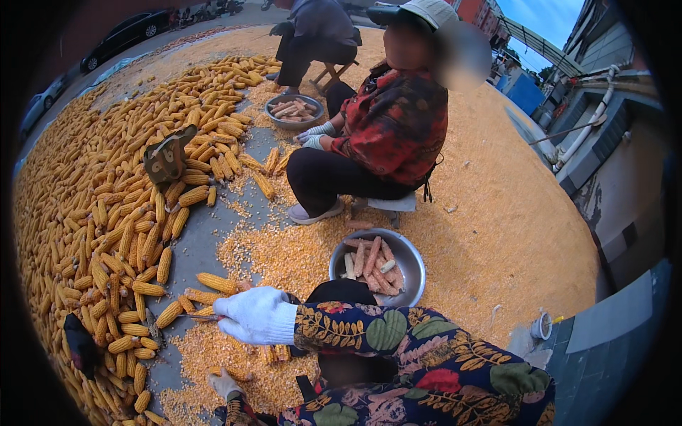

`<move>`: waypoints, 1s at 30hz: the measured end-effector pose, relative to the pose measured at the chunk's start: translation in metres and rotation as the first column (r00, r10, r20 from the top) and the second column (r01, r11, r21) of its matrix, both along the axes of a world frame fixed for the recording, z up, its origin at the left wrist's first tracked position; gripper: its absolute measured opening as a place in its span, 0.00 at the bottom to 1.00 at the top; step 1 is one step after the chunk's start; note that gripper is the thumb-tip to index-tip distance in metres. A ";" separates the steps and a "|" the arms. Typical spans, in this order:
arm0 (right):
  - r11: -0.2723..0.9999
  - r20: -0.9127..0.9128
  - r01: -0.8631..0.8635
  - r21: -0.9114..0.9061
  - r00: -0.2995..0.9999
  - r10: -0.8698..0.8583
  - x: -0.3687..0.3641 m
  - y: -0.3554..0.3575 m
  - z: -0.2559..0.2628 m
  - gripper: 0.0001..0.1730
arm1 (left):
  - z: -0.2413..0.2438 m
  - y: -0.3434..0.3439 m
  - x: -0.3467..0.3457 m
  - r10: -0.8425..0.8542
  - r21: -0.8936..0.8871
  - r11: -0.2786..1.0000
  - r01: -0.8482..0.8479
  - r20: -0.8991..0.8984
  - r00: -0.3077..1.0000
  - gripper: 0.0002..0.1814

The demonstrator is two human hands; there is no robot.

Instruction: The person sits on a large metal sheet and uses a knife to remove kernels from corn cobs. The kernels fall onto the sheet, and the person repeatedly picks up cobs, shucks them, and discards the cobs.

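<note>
My right hand (257,315), in a white knit glove, is closed round a thin metal-shafted tool (198,317), perhaps a screwdriver or an awl; its tip lies by an ear of corn (169,314). Below it in the picture, my left hand (225,382), also in a light glove, grips an ear of corn (237,374), partly hidden by the fingers. Loose corn kernels (197,354) cover the ground under both hands. More ears lie just beyond the right hand. A metal basin (420,271) holding stripped cobs (375,266) stands beside my knee.
A large heap of corn ears (106,213) spreads ahead, with a bag (166,157) and a dark object (80,346) on it. A seated person in a red patterned top (399,128) and another person (322,32) are nearby, with a second basin (292,125). Kernels (506,213) spread behind.
</note>
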State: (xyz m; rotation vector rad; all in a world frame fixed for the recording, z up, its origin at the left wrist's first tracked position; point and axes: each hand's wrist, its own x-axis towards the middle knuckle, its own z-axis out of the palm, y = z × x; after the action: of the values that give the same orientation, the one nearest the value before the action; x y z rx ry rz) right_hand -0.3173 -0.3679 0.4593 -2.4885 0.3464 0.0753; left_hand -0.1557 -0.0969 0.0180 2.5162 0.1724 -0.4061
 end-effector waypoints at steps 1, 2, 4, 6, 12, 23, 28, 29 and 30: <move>1.000 -0.026 0.014 -0.003 1.000 -0.014 -0.002 -0.001 -0.001 0.15 | -0.001 -0.010 -0.010 0.049 -0.007 0.999 -0.051 -0.158 0.986 0.31; 1.000 -0.049 0.026 -0.006 0.998 -0.026 -0.004 -0.001 -0.001 0.15 | -0.002 -0.021 -0.022 0.098 -0.005 0.995 -0.105 -0.309 0.946 0.33; 1.000 -0.040 0.009 -0.013 0.999 -0.010 0.002 0.004 0.010 0.15 | -0.003 -0.024 -0.006 0.238 -0.070 0.954 -0.292 -0.417 0.877 0.27; 0.999 -0.107 0.027 -0.019 0.994 -0.029 -0.005 -0.001 0.000 0.15 | 0.007 -0.053 -0.034 0.312 -0.103 0.888 -0.448 -0.582 0.751 0.18; 0.999 -0.042 0.002 0.046 0.999 0.000 0.002 -0.004 -0.003 0.15 | 0.032 -0.024 -0.027 0.081 -0.510 0.548 -0.663 -0.757 0.648 0.19; 0.985 -0.031 0.119 0.125 0.993 -0.116 -0.007 0.033 -0.070 0.21 | 0.071 -0.060 -0.067 -0.182 -0.177 -0.305 -0.936 -0.954 0.239 0.32; 0.996 -0.253 0.065 -0.060 0.964 -0.078 -0.028 0.086 -0.107 0.22 | 0.079 -0.077 -0.082 -0.086 -0.130 -0.466 -0.875 -0.978 0.191 0.24; 0.997 -0.300 0.058 -0.044 0.952 -0.068 -0.030 0.092 -0.112 0.21 | 0.074 -0.074 -0.082 -0.145 -0.091 -0.469 -0.879 -0.973 0.178 0.21; 0.994 -0.295 0.006 -0.111 0.955 -0.039 -0.031 0.100 -0.111 0.21 | 0.068 -0.076 -0.081 -0.158 -0.074 -0.474 -0.878 -0.973 0.167 0.22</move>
State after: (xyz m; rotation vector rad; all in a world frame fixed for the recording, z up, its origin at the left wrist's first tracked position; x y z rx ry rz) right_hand -0.3484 -0.2679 0.3479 -2.5821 0.5160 0.4360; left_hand -0.2367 -0.1728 0.0864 0.0783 1.1173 -0.6519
